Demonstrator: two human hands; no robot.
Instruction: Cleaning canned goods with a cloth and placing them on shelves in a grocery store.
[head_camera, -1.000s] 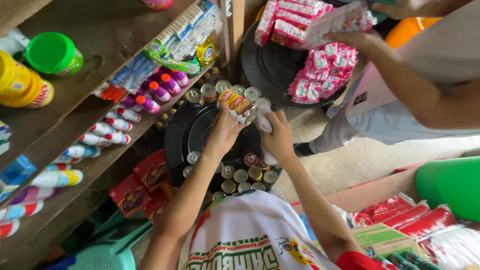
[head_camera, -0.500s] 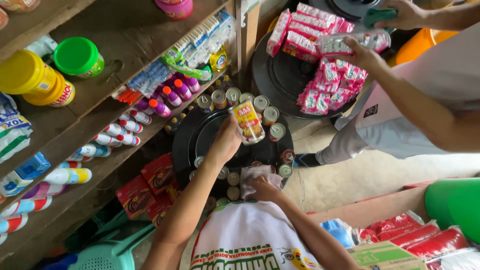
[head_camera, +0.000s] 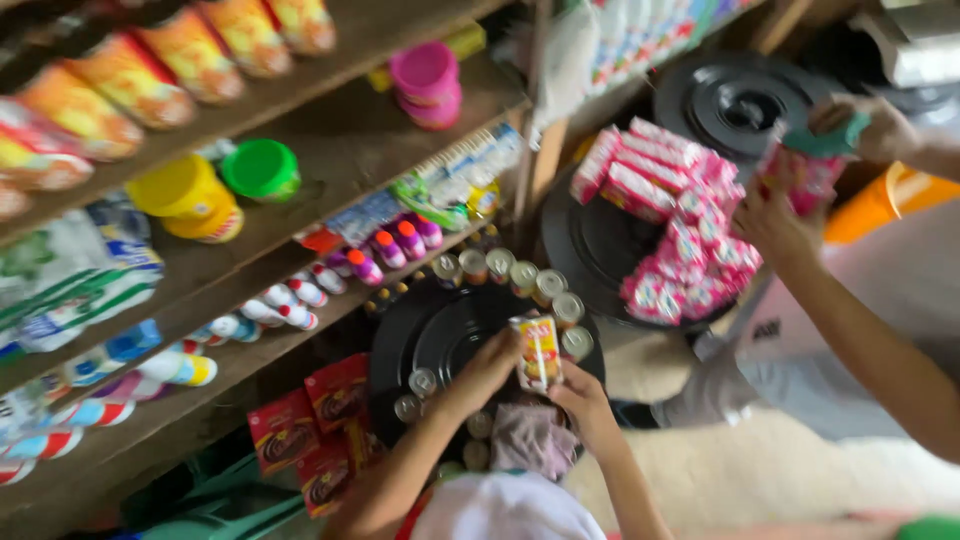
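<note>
My left hand (head_camera: 483, 372) grips a small yellow and orange packet (head_camera: 537, 350) by its left side, above a round black tray (head_camera: 432, 335). My right hand (head_camera: 587, 400) comes up from below and its fingers meet the packet's lower right corner. Small cans (head_camera: 520, 275) line the tray's far rim, and more cans (head_camera: 415, 392) stand at its near left. A crumpled pinkish cloth (head_camera: 530, 440) lies just under my hands. The whole view is motion-blurred.
Another person's hands (head_camera: 775, 228) hold pink packets over a second black tray (head_camera: 590, 245) stacked with pink packs (head_camera: 680, 235). Wooden shelves (head_camera: 330, 150) at left carry bottles, jars and pouches. Red boxes (head_camera: 310, 425) stand below the shelf. An orange bucket (head_camera: 885, 205) stands at right.
My right hand has risen from the cloth to the packet, which my left hand still holds. The view has swung down and right. The other person's hands moved right with pink packets.
</note>
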